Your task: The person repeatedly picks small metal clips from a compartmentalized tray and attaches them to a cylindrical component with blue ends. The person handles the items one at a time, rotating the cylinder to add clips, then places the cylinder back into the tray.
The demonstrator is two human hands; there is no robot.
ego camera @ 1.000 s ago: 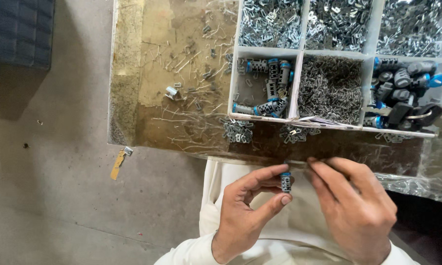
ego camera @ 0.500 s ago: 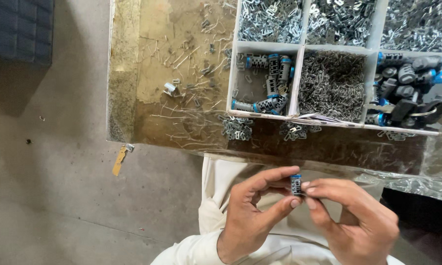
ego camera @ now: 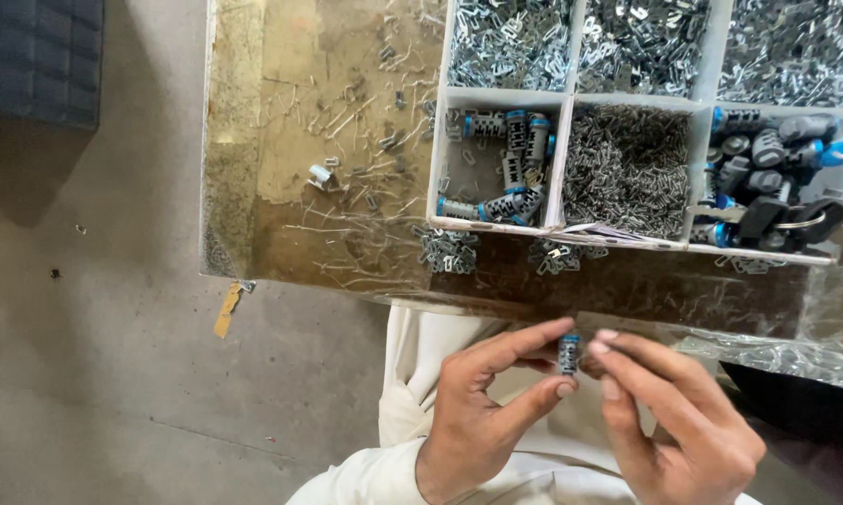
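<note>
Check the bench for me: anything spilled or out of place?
Yes. Small metal clips and loose wire bits lie scattered on the tabletop outside the white divided tray. Both hands hold one small cylinder.

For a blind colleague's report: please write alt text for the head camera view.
Two hands, left hand and right hand, pinch a small grey and blue cylinder part between fingertips. Above them a worktable carries a white divided tray of metal clips, springs and similar blue-tipped parts.

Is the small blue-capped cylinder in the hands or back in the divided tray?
In hand: the blue-capped cylinder is pinched between left hand and right hand, below the divided tray.
</note>
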